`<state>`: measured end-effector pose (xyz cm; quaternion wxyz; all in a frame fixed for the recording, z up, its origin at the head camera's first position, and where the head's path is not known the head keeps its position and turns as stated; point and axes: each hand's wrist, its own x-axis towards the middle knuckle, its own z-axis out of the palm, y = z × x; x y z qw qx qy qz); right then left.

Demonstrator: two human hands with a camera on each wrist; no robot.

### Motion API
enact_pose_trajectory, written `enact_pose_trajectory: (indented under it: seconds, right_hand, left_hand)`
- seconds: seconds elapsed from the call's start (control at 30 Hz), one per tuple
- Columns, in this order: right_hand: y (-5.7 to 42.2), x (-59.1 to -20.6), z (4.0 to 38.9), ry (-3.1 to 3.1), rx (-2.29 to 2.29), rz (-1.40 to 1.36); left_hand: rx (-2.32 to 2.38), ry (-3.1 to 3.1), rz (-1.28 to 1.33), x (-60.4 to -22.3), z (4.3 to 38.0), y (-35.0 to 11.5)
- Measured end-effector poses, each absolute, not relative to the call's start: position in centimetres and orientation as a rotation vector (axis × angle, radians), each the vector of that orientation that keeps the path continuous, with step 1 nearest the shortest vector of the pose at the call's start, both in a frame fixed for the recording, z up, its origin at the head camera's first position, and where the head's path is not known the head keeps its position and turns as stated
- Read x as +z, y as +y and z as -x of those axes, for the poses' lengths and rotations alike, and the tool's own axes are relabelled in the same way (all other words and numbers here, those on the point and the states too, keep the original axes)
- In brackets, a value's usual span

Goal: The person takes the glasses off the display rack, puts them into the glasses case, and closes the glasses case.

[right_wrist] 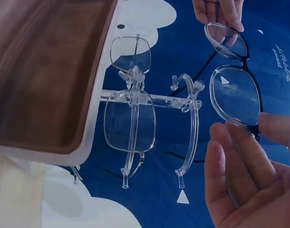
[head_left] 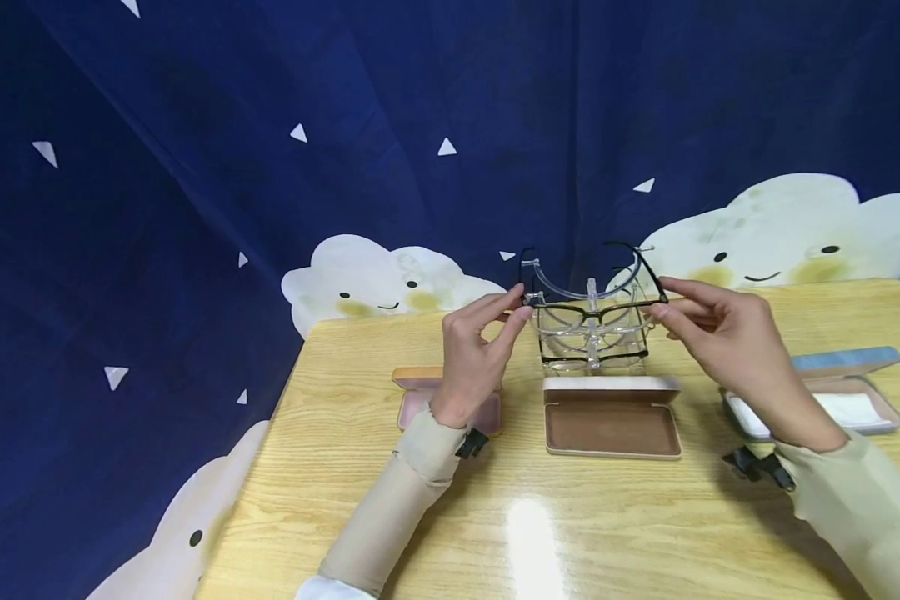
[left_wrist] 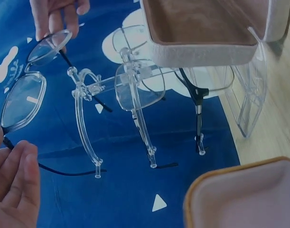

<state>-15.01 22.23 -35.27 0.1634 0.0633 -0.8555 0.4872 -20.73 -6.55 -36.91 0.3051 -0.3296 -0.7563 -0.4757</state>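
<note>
Black-framed eyeglasses (head_left: 603, 312) are pinched at both ends of the front, with clear lenses and the temples pointing away. My left hand (head_left: 467, 354) holds the left hinge between thumb and fingers; my right hand (head_left: 742, 354) holds the right one. Just behind stands a clear plastic glasses stand (head_left: 592, 287) with curved arms. In the right wrist view, the held glasses (right_wrist: 236, 92) are apart from the stand's top arm (right_wrist: 194, 137). Lower on the stand hang thin-rimmed glasses (right_wrist: 130, 121) and a dark-browed pair (head_left: 624, 357).
In front of the stand lies an open white case (head_left: 611, 383) with a brown lining. An open orange case (head_left: 412, 375) with a pink lining sits left, partly behind my left hand. At right is an open blue case (head_left: 843, 360) holding a white cloth (head_left: 855, 408). A blue curtain (head_left: 420, 83) hangs behind the table.
</note>
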Motion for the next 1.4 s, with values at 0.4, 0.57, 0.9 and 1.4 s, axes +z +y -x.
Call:
enact_pose_trajectory:
  seconds: [0.4, 0.57, 0.9, 1.4]
  right_hand:
    - [22.3, -35.0, 14.6, -2.397, 1.548, -0.175]
    - [22.0, -34.7, 14.2, -2.41, 1.508, -0.107]
    - [21.8, -34.3, 13.7, -2.382, 1.564, -0.134]
    - [21.7, -34.1, 13.5, -2.352, 1.574, -0.127]
  left_hand:
    - [-1.392, -1.943, 0.883, -37.2, 20.2, -6.6]
    - [-1.563, -1.965, 0.818, -37.1, 19.7, -6.5]
    - [-1.654, -1.96, 0.77, -36.7, 19.2, -6.3]
    - [-1.586, -1.936, 0.824, -36.9, 19.6, -6.4]
